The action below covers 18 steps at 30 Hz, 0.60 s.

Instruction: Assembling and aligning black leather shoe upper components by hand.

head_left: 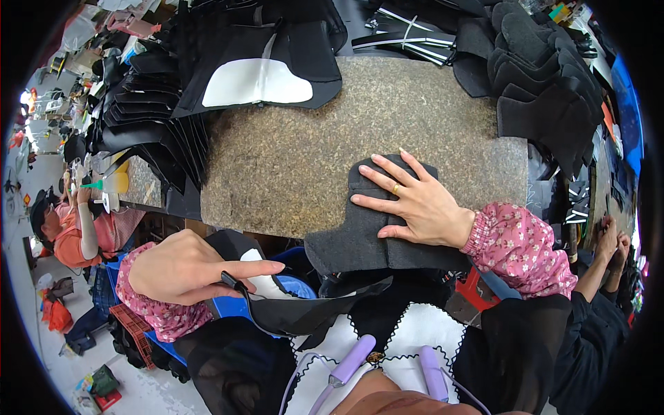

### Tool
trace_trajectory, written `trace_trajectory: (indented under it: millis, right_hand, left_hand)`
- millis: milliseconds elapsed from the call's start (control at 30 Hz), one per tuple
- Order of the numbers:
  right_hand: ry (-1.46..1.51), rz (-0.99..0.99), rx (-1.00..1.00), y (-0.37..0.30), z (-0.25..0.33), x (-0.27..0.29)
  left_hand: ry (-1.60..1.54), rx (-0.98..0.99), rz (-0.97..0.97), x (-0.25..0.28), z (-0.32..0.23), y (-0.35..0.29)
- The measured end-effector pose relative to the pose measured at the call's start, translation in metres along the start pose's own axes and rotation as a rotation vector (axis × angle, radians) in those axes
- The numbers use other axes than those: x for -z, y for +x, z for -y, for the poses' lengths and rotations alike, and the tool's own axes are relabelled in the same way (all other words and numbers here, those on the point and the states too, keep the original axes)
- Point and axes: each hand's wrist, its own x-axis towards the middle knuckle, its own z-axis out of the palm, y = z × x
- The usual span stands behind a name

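Observation:
My right hand (422,204) lies flat with fingers spread on a dark grey felt cut piece (356,243). The felt rests at the near edge of a speckled brown work board (277,166), partly overhanging it. Lower left, off the board, my left hand (181,271) grips a black flexible cut piece (297,317) by a narrow dark end. Its index finger points out to the right, while the other fingers are curled and partly hidden. The black piece hangs above my lap, and white patches show beside it.
Stacked black cut pieces (142,117) stand at the left, and dark felt pieces (543,76) pile up at the far right. A black piece with a white panel (257,81) lies at the back beside bundled strips (408,38). Other people work at both sides.

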Motion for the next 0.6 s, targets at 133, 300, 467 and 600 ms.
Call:
trace_trajectory:
  millis: [133, 300, 467, 600]
  right_hand:
    - [-0.060, 0.030, -0.019, 0.000, 0.003, 0.000]
    - [-0.072, 0.010, 0.003, 0.000, 0.001, 0.000]
    - [-0.050, -0.084, 0.142, 0.015, 0.007, 0.020]
    - [0.001, 0.020, 0.140, 0.025, -0.003, -0.012]
  left_hand:
    - [-0.043, -0.035, -0.026, 0.004, -0.001, 0.004]
    - [-0.005, -0.003, 0.046, 0.014, -0.008, 0.006]
    - [-0.021, -0.018, 0.028, 0.009, -0.011, 0.004]
    - [0.007, 0.035, 0.085, 0.006, -0.020, 0.000]
